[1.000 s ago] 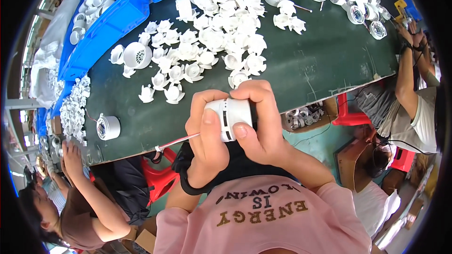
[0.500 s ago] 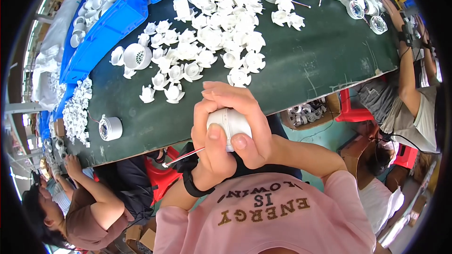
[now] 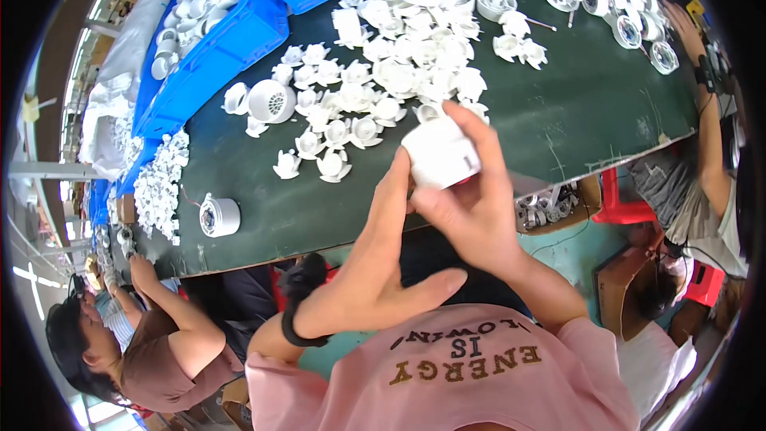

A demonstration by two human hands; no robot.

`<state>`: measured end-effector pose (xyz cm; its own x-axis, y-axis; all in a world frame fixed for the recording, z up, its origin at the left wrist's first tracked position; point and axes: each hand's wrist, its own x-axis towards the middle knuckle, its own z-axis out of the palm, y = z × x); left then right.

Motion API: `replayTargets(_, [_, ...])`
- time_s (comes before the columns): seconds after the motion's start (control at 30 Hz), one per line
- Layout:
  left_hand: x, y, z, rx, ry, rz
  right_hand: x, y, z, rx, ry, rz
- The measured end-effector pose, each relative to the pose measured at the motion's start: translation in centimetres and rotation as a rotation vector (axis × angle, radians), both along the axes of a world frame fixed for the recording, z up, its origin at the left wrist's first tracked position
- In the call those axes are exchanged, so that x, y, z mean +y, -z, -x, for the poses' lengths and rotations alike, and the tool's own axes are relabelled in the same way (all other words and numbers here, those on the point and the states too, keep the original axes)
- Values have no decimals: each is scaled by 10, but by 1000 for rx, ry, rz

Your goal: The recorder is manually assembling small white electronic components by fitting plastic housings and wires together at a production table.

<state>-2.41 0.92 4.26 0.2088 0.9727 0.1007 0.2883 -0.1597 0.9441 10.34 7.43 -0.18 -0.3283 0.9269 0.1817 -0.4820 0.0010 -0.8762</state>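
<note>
Over the front edge of the worktop (image 3: 590, 104), the right hand (image 3: 485, 219) grips 1 white housing (image 3: 439, 153); just left, the left hand (image 3: 369, 275) has straight, unclosed fingers.

The right hand (image 3: 488, 219) grips a white cylindrical housing (image 3: 439, 155) before the green table (image 3: 578, 108). The left hand (image 3: 367, 275) is alongside, fingers extended; contact unclear. White bladed rotors (image 3: 405, 77) lie beyond, near blue bins (image 3: 219, 76).
</note>
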Motion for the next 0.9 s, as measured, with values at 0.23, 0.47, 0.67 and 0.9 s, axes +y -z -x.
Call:
replayTargets(0.23, [91, 19, 165, 754, -787, -295, 33, -13, -22, 145, -292, 483])
replayTargets(0.47, [138, 22, 197, 766, -558, 332, 30, -19, -44, 46, -273, 467])
replayTargets(0.67, [127, 4, 196, 564, -576, 268, 31, -34, -79, -1122, 295, -469])
replayTargets(0.9, [65, -3, 82, -383, -470, 227, 26, -38, -66, -657, -82, -276])
